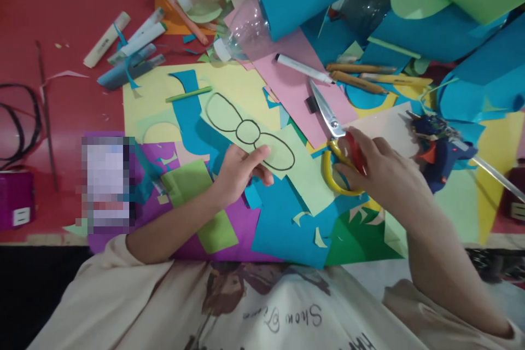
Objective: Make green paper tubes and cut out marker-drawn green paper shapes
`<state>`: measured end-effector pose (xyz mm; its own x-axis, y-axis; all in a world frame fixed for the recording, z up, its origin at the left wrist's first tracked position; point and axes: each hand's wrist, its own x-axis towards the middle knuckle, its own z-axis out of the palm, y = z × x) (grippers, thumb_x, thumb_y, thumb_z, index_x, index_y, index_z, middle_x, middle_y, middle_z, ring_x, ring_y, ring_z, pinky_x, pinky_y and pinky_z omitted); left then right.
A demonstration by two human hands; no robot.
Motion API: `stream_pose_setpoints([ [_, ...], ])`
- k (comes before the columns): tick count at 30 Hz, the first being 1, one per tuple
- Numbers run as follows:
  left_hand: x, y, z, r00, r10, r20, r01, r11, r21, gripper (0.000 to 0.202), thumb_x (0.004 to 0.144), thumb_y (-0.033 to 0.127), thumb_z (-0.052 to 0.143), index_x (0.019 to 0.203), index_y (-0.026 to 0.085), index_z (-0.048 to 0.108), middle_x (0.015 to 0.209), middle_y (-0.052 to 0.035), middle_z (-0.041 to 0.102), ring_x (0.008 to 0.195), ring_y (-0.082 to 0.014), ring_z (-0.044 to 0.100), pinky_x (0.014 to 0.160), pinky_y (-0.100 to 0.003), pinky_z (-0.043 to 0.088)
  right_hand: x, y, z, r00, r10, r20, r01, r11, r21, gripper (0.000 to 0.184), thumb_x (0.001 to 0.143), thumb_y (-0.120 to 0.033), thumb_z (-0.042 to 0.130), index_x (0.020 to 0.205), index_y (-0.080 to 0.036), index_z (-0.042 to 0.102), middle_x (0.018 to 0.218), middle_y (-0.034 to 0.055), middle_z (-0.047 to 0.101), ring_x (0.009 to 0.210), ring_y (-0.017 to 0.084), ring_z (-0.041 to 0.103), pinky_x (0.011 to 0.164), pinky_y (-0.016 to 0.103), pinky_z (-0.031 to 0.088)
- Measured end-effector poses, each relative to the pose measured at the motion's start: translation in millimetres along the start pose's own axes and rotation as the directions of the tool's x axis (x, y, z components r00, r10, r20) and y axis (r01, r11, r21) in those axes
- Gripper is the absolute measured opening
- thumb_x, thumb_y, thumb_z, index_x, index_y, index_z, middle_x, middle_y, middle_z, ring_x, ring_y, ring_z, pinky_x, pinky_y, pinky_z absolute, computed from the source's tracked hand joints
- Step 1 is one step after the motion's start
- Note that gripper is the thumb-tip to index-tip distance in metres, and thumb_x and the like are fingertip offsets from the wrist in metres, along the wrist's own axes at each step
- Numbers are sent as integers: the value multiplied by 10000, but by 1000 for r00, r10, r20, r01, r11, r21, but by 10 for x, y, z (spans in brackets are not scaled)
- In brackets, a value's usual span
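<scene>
My left hand point(240, 174) pinches the lower edge of a pale green paper strip point(301, 145), thumb on top and fingers beneath. Drawn on it in black is a bow-like outline point(248, 132): a small circle between two long ovals. In my right hand point(388, 178) are scissors point(330, 120) with red and yellow handles, their blades pointing away from me and looking closed or nearly so. The blades lie apart from the drawn outline, over a pink sheet point(303, 93). Another pale green piece point(314, 188) extends below the strip toward the right hand.
Paper-wrapped plastic bottles point(250, 24) lie at the back. Markers point(137, 44) cluster at the back left, near a phone point(109, 180) that is blurred out. A white marker point(305, 68) and brown pens point(359, 81) lie beyond the scissors. Blue paper point(283, 229) and scraps cover the front.
</scene>
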<state>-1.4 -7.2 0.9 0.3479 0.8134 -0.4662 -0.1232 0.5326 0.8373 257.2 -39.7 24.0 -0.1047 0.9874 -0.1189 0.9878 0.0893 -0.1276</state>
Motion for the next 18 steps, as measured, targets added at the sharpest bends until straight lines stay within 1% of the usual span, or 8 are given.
stream_pose_setpoints([
  [2,21,-14,-15,999,-40,-31,40,999,10,452,692,548,699,511,149,590,494,-24,622,470,-113,596,450,-220,437,50,0,80,1000,25,-17,-26,996,-83,590,830,-529,567,1325,-210,516,877,122,653,560,213,576,427,260,257],
  [4,35,-29,-31,994,-84,-63,84,996,1,426,680,528,707,511,154,596,523,-23,643,510,-117,611,502,-232,445,87,2,120,999,40,-35,-42,997,-61,570,804,-519,605,1287,-220,554,851,110,655,548,199,562,428,253,223],
  [7,40,-56,-48,992,-111,-53,111,994,-19,396,707,527,669,565,162,608,555,-8,651,541,-112,609,547,-239,444,112,13,102,999,36,-30,-35,999,39,482,822,-479,594,1217,-203,612,833,114,678,581,207,578,454,277,302],
  [10,35,-76,-51,996,-94,-6,94,996,-3,420,747,547,604,570,166,593,552,-8,632,542,-113,587,534,-246,422,103,49,10,998,38,-52,-27,979,202,468,794,-447,619,1171,-170,652,842,120,698,625,210,583,532,309,408],
  [13,35,-66,-35,996,-90,12,90,996,23,429,759,560,570,608,161,617,550,-12,622,531,-114,571,527,-252,412,59,131,-152,992,120,-30,-102,931,351,444,736,-440,665,1101,-188,688,766,78,672,560,161,514,562,322,438],
  [15,41,-49,-18,994,-107,-1,107,994,27,419,754,554,567,640,156,624,569,-18,629,537,-119,573,528,-257,417,16,208,-284,973,219,77,-228,832,506,435,681,-484,712,1032,-228,705,713,48,641,537,150,492,530,318,438],
  [17,49,-41,-8,992,-127,-20,127,992,26,418,737,560,578,634,156,608,593,-30,642,538,-122,573,523,-261,415,-37,290,-400,935,277,221,-352,656,668,449,607,-565,769,934,-260,722,746,59,655,562,170,539,509,323,456],
  [18,53,-43,-8,991,-131,-26,132,991,21,424,729,568,583,629,157,600,610,-37,652,534,-121,569,521,-263,414,-69,328,-439,915,272,298,-403,560,724,455,575,-602,787,881,-271,728,765,70,665,571,179,565,507,328,469],
])
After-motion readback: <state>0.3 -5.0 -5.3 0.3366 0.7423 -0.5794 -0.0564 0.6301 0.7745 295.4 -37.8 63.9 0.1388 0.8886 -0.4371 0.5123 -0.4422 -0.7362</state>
